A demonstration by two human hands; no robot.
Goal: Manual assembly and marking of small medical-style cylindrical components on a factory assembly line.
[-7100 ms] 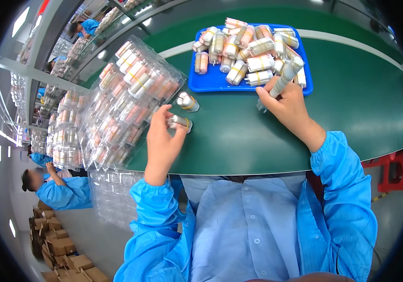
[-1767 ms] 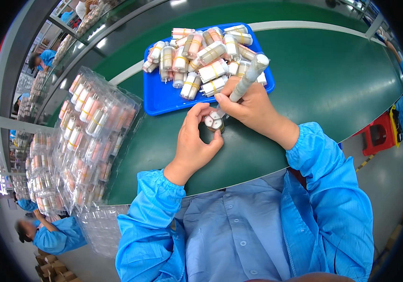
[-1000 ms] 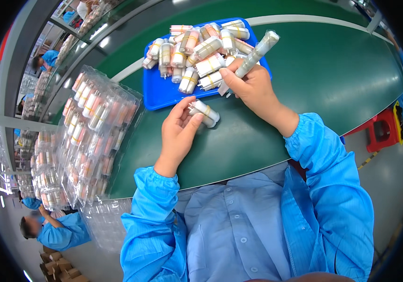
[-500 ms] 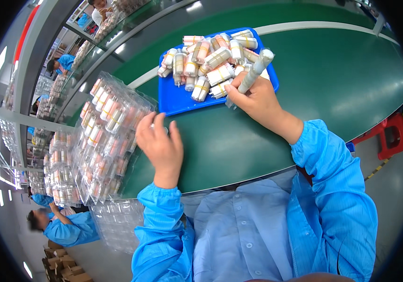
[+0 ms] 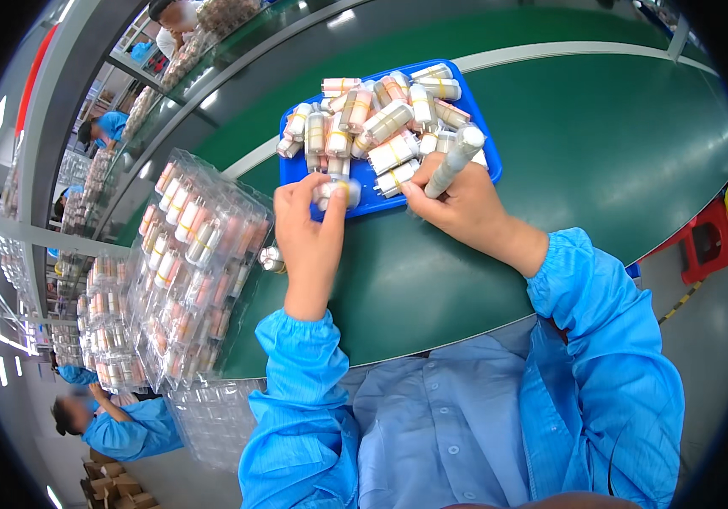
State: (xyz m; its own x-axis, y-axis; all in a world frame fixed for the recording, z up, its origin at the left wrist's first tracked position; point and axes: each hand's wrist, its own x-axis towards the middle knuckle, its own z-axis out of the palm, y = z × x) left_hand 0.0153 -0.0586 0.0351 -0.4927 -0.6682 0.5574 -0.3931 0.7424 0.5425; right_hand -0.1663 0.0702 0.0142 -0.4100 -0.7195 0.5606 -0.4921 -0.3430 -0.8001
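A small banded bundle of vials (image 5: pixel 336 192) is being pinched between the thumb and fingertips of the left hand (image 5: pixel 309 237), at the near edge of the blue tray (image 5: pixel 487 165), toward twelve o'clock from the wrist. A longer white tube (image 5: pixel 455 159) is being gripped in the closed fingers of the right hand (image 5: pixel 457 204), its tip pointing toward one o'clock over the heaped bundles (image 5: pixel 381 123). The bundle is being judged light and rigid, yet probably fragile and smooth, so it is best being taken across its banded middle. Clear filled blister trays (image 5: pixel 198 271) are being kept at nine o'clock on the green belt (image 5: pixel 602 153).
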